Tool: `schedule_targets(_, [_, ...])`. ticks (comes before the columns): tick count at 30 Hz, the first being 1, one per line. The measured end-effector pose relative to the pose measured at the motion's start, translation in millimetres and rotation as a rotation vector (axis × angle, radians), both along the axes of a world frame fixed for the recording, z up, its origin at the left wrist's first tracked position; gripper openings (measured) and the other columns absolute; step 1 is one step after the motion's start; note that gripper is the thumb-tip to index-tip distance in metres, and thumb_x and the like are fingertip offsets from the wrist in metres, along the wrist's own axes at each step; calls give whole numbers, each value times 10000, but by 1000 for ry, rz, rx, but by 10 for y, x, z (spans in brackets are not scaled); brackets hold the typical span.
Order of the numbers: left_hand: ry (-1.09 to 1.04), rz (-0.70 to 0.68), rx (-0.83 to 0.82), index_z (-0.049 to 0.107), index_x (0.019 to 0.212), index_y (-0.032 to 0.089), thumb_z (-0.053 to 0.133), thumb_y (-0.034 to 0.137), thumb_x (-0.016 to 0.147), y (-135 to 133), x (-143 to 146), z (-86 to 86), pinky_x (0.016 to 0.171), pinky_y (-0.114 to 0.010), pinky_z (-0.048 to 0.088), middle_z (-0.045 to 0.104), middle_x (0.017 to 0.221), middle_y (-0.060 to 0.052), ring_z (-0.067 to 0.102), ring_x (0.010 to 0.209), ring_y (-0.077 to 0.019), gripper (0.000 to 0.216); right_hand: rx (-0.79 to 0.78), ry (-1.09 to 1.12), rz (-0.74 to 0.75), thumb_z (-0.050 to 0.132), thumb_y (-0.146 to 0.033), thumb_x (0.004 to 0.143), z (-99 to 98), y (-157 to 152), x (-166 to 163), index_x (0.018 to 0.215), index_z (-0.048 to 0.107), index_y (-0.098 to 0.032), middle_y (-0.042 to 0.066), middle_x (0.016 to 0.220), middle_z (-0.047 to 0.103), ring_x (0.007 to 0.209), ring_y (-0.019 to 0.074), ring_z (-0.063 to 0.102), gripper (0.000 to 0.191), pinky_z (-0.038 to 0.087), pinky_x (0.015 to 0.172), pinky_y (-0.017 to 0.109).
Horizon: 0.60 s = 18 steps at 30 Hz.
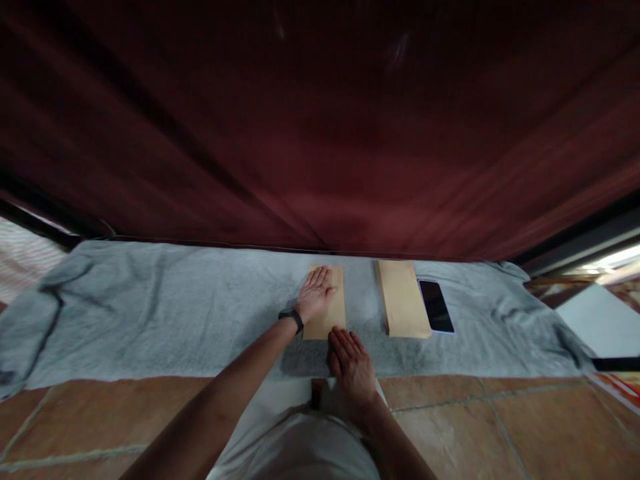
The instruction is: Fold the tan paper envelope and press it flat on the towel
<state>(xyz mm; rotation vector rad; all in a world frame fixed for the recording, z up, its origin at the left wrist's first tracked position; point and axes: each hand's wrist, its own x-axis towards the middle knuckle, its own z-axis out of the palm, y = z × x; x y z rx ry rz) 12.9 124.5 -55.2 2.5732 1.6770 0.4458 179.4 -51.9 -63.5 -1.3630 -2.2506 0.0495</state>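
Two flat, released hands: left hand on envelope, right hand at its near edge; towel bare leftward.

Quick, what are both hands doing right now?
Left hand: open, flat on the envelope.
Right hand: open, holding nothing, fingers at the envelope's near edge.
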Motion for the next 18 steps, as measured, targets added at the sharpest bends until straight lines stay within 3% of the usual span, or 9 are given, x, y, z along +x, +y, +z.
schedule_targets(5, [22,8,-22,440,1535,83,360,372,1044,-291,-111,10,1261,-456,270,434,1607,-164,340,1527,-265,576,-9,45,24,451,-187,1018,-4,3,14,1462,550,-167,93,1459,617,1374,226,554,456,419,1192,440])
schedule_targets(12, [16,-128,-29,434,1541,130,346,284,1059,-1066,-217,61,1259,-451,286,418,1626,-120,322,1536,-233,514,-26,47,24,473,-190,1014,17,6,17,1466,545,-160,103,1442,630,1381,213,548,459,399,1208,431])
schedule_targets(18, [44,-216,-31,394,1569,158,375,360,1069,-1585,-371,63,1258,-434,297,408,1633,-114,333,1532,-215,539,-55,41,17,453,-191,1028,41,-3,12,1449,558,-148,107,1450,623,1382,217,547,436,391,1211,440])
